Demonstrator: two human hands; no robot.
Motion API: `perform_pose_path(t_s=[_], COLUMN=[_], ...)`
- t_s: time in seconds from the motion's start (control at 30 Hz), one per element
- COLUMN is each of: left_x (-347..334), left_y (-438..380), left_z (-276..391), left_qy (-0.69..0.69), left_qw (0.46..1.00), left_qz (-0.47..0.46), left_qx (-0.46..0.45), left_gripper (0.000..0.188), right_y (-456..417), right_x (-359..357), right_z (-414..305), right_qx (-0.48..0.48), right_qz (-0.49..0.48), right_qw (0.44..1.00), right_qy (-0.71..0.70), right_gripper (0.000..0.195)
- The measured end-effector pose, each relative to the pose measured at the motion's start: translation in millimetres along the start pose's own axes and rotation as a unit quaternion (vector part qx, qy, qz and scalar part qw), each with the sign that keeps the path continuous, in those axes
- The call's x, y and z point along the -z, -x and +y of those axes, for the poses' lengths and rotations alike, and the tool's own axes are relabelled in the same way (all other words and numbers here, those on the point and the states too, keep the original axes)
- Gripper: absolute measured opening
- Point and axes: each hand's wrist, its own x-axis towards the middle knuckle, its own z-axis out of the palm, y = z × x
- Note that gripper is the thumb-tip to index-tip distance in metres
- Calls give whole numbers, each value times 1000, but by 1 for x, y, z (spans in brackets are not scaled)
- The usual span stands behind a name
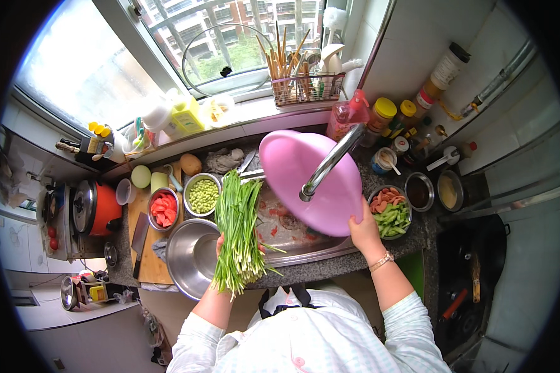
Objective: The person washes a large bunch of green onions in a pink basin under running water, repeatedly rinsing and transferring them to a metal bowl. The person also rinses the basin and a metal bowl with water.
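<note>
My left hand [220, 245] is mostly hidden under a large bunch of green chives [239, 228] and holds it at the sink's left end, beside an empty-looking steel bowl [193, 252]. With its fingers on the rim of a pink plastic basin [284, 163], my right hand [365, 228] holds that basin tilted over the sink. The chrome faucet [331, 163] reaches across in front of the basin. Red scraps lie on the wet bottom of the metal sink [298, 254].
A wooden cutting board [156, 275] carries a cleaver [140, 235] and a bowl of cut tomato [164, 210]. Chopped green beans fill a bowl [203, 195] nearby. Right of the sink stand a bowl of sliced sausage and cucumber [391, 212], sauce bowls and jars. A black stove [466, 279] lies at the right.
</note>
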Motion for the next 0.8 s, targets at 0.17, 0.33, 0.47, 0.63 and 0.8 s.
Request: perform_pose_path(t_s=[0.17, 0.33, 0.47, 0.63, 0.8], left_x=[3, 5, 36, 85, 90], left_y=[-2, -20, -48, -73, -70], left_z=[-2, -12, -25, -41, -51], left_qy=[-14, 9, 21, 3, 45], left_qw=[999, 993, 983, 981, 988], left_qz=[36, 110, 124, 133, 109], left_qx=[-1, 50, 134, 142, 100], left_gripper=[71, 72, 68, 70, 70], right_y=[8, 8, 29, 17, -49], right_x=[-21, -57, -88, -85, -25], right_z=[15, 53, 75, 80, 33], right_qx=[-31, -229, -356, -166, 97], right_qz=[19, -146, -198, -81, 31], right_qw=[999, 944, 834, 983, 961], right_qy=[-24, -189, -373, -19, 258], right_gripper=[57, 39, 38, 48, 55])
